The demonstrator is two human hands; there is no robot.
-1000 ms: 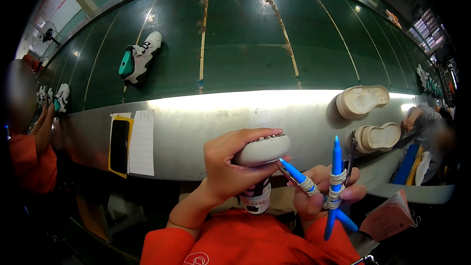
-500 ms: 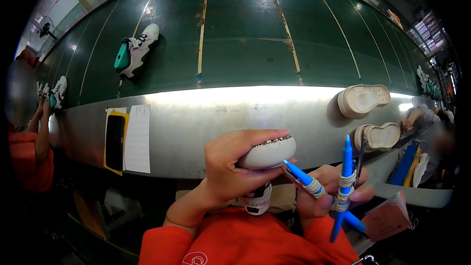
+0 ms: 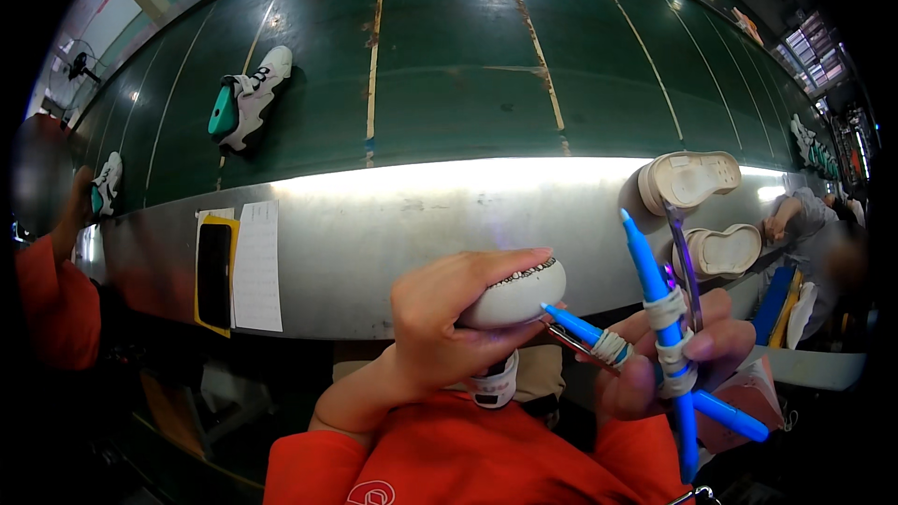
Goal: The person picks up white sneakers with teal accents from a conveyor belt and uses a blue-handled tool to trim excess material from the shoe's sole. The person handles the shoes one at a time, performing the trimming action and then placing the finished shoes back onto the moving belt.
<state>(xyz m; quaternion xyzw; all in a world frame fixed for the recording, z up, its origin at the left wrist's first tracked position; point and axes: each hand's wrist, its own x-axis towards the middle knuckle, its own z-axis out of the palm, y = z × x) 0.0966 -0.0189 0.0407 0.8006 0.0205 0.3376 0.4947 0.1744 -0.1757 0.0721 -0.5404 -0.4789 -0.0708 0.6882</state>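
Observation:
My left hand [image 3: 432,313] is closed around a white shoe [image 3: 513,307], its rounded toe facing up and a dark speckled strip along the toe's edge. Fingers of my right hand [image 3: 631,385] grip several blue marker pens [image 3: 645,257], bound in a crossed bundle with pale bands. One blue tip rests at or very near the lower side of the toe; whether it touches I cannot tell. A slim purple-and-dark tool [image 3: 686,266] sticks up from the same hand, and a thin metal piece lies beside the lower pen.
Two cream shoe soles [image 3: 690,182] stand on the metal ledge [image 3: 449,224] at right. A black phone [image 3: 215,276] and paper sheets lie left. Beyond, a white-and-green sneaker [image 3: 251,98] sits on the green conveyor belt [image 3: 458,93]. Other people work at both sides.
The pen bundle's upright end has swung up and grown larger, with my right hand shifting right. The lower tip stays by the toe. At left, a co-worker's arm has moved.

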